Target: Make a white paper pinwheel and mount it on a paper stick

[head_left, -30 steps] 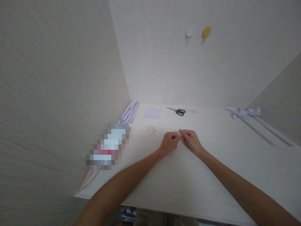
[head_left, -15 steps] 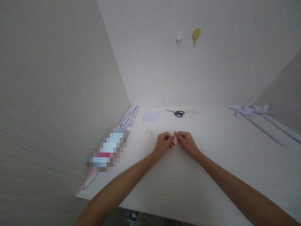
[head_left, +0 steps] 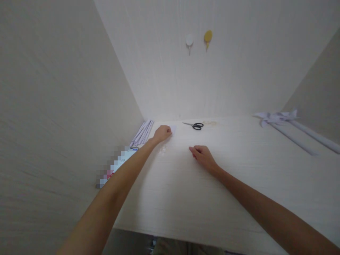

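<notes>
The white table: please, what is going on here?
At the white table, the person's left hand partly covers a pale paper sheet; its grip is hidden. The right hand is curled nearer the front; whether it holds anything cannot be seen. Scissors lie farther back, paper pinwheels at the right.

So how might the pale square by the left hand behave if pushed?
The pale square looks like paper, so it's probably light. Lying flat on the smooth-looking table, it would likely slide rather than roll or tip. The part showing past the left hand looks thin, so it may bend easily.
</notes>
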The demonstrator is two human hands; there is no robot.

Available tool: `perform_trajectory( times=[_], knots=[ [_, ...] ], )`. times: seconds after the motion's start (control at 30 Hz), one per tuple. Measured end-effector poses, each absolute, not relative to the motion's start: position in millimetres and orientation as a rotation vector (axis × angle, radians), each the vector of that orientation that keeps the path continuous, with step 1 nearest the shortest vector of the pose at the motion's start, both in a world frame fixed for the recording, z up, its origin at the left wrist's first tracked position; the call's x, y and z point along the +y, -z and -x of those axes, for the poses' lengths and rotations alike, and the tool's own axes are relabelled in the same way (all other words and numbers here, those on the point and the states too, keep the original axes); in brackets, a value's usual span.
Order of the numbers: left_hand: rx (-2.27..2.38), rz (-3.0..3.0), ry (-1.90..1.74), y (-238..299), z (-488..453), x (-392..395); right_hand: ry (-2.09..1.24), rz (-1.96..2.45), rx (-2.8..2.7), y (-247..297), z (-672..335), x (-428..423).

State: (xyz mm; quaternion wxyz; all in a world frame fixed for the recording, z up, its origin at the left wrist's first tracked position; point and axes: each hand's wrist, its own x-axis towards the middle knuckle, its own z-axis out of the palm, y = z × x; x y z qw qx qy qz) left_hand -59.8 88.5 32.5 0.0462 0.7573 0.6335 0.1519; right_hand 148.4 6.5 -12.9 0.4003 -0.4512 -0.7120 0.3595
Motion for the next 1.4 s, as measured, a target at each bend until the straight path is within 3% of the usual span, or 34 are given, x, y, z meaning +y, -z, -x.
perform_trajectory(
  times=[0.37, 1.4],
  knots=[
    [1.974, -2.406, 0.062, -33, 58, 114, -0.898, 1.149, -1.82, 15, -147, 8],
    [2.053, -2.341, 0.251, -42, 49, 114, -0.896, 1.151, -1.852, 13, -149, 8]
  ],
)
